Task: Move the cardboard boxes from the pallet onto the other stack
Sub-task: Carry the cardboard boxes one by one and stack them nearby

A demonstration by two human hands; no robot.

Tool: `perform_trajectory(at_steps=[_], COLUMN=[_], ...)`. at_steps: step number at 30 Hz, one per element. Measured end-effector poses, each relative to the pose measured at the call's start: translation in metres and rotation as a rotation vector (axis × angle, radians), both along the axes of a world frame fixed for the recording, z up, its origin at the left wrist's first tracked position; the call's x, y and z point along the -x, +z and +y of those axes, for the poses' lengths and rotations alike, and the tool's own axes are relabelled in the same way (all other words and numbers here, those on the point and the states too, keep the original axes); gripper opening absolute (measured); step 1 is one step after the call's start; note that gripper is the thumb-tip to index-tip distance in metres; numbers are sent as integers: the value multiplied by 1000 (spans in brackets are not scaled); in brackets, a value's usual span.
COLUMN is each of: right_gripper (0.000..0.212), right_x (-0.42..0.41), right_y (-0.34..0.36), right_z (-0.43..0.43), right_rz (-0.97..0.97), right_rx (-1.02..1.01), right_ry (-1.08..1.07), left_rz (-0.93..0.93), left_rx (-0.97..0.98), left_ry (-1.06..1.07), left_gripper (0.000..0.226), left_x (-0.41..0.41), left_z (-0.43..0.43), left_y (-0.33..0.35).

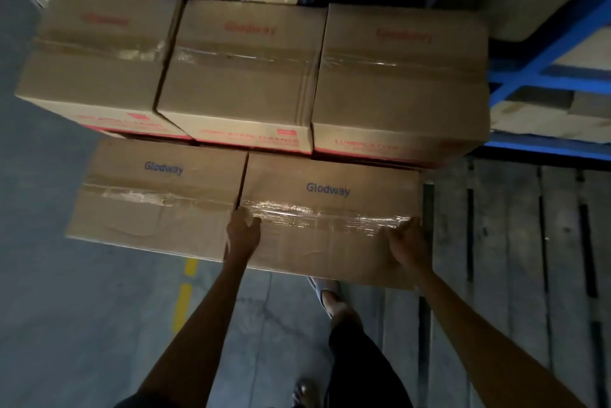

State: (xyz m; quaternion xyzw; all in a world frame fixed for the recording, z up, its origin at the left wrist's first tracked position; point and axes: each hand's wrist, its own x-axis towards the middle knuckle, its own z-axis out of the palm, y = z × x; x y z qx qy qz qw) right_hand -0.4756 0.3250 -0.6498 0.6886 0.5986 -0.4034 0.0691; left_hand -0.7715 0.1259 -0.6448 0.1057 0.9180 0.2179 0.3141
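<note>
1. The person holds one box (330, 235) with blue print on its top, one hand at each end of it.
2. The left hand (243, 231) grips the left top edge of the box, with the fingers curled into the narrow gap beside the next box (155, 202).
3. The right hand (408, 244) grasps the right end, with the fingers bent over that edge.
4. The box is in the front row, touching the next box on its left side and level with it. What is under it I cannot tell.
5. Shiny tape (324, 214) runs across its top, between the two hands.
6. Behind it three red-print boxes (241, 77) stand higher, side by side in a row.
7. A wooden pallet (515, 242) lies just to the right of the box, on the floor (66, 308).
8. A blue rack (545, 54) is behind the pallet.
</note>
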Motion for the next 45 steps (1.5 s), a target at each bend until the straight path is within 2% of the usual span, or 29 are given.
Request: perform_trajectory(at_steps=[9,12,17,21,25,33,37,40,45], right_gripper=[103,105,87,88,90,72,92,76,91], right_x=[6,1,-6,-16,-41,-136,-209,-267,-351], right_y=[-10,-19,-31,-30,-15,58,99,145,195], right_z=[-3,1,10,17,13,-30,-57,-73,-71], right_rz=[50,94,144,200,255,357,466,532,505], right_rx=[-55,11,37,60,31,-98,-192,-254,-305], right_ry=[-127,-181,-240,-247,-230,-216,-194,-242,-301], left_rz=[165,207,217,185,181,280,341,340,213], left_rx=[49,73,94,145,108,-20,-138,-237,-385], left_ry=[121,172,201,199,196,151,137,128,136], left_gripper=[72,81,80,95,104,111,114,113,116], left_x=[-9,-14,-10,3,-14,-119,-185,-240,-311], left_z=[16,24,32,35,22,-34,-59,-67,-42], left_y=[-24,-33,-38,-33,-21,62,111,153,205])
